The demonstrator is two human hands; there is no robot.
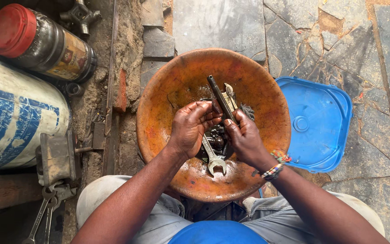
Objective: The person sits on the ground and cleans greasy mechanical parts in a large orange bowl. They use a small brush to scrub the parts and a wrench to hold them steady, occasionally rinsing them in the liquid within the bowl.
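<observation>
Both my hands are over an orange-brown bowl (159, 117) on the ground between my knees. My left hand (190, 126) and my right hand (244, 138) meet around a dark metal rod (218, 95) that sticks up and away from my fingers. My right hand also seems to hold a pale metal tool (229, 96) beside the rod. Below my hands, an open-ended spanner (214, 158) lies in the bowl with dark oily small parts (216, 138). The bowl's bottom is wet with dark liquid.
A blue plastic lid (317, 122) lies right of the bowl on stone paving. At left stand a white and blue drum (14, 117), a dark jar with a red cap (37, 40), a metal block (57, 156) and spanners (44, 212).
</observation>
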